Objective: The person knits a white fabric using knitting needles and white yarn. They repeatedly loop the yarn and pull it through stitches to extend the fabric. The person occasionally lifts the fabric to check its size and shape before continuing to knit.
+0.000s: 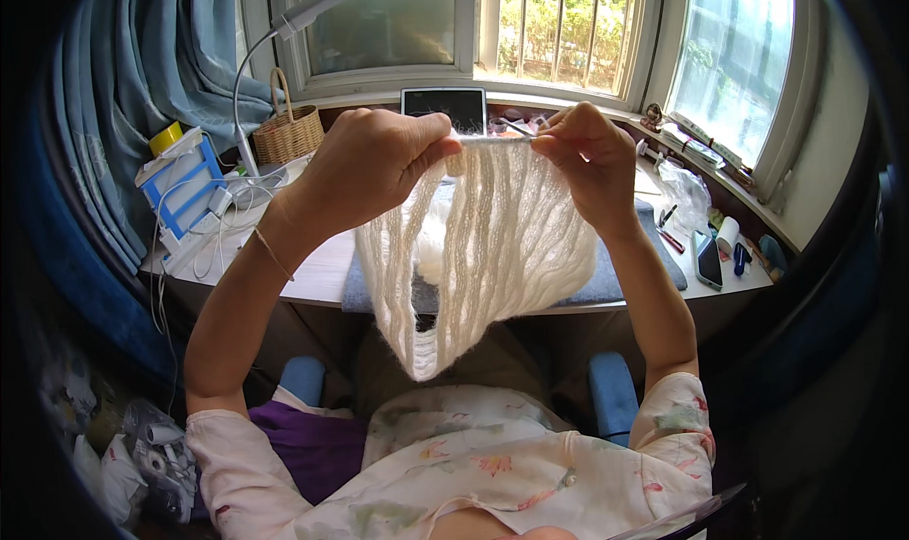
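The left hand (379,157) is closed on one end of a cream knitted piece (516,213), its thumb and curled fingers pressed together at the top edge. Level with it and a little apart, the right hand (592,157) has its thumb and fingers pinched on a knitting needle (497,141) at the other end of that edge; exactly how each finger sits there is hidden. The needle runs nearly level between the two hands, and a dark, slim tip shows just beside the right fingertips. From this grip the ribbed, fuzzy fabric hangs down in folds, narrowing to a low point below the left hand, with a long opening on that side. Beneath and behind the hanging fabric lies a blue-grey mat (663,256) on the desk (308,286). Straight beyond the grip stands a tablet (443,107) with a dark screen. To the left of the hands, farther back, are a wicker basket (287,133) and a desk lamp (244,147). To the right of the right hand lie a phone (707,259) and a crumpled clear bag (684,197).
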The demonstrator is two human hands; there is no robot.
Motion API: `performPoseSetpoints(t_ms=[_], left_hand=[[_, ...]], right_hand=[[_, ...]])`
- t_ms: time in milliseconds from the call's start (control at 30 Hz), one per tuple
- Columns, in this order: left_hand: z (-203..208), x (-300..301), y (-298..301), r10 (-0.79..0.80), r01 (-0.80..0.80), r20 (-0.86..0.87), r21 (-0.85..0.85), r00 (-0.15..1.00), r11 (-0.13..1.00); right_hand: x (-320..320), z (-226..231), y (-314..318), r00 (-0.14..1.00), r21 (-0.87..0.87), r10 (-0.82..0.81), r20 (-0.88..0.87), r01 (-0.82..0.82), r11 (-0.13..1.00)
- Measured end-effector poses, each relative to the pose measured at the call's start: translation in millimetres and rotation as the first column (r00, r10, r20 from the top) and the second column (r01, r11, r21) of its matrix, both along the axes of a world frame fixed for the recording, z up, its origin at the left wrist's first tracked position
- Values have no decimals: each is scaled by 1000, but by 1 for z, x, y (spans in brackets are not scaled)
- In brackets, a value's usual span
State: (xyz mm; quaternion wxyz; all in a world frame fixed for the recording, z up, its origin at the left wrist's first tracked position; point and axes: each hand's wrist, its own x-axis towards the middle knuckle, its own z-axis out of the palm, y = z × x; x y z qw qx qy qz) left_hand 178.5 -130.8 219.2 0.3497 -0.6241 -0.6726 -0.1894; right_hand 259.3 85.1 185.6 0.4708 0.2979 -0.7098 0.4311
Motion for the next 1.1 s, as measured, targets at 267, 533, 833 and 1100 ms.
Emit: performPoseSetpoints(t_ms=[267,533,833,1100], left_hand=[[-15,-23,6,-117,140,368,-36,923,990],[-53,-119,-2,-189,158,760,114,622,981],[17,-42,-15,-125,131,-41,180,991,975],[-82,5,-12,-16,19,166,-17,986,1000]], right_hand=[[-16,-16,3,998,14,-37,55,36,999],[-47,5,81,969,-119,5,248,26,993],[18,38,33,998,11,-64,0,64,998],[29,-64,-17,971,128,-197,132,181,975]])
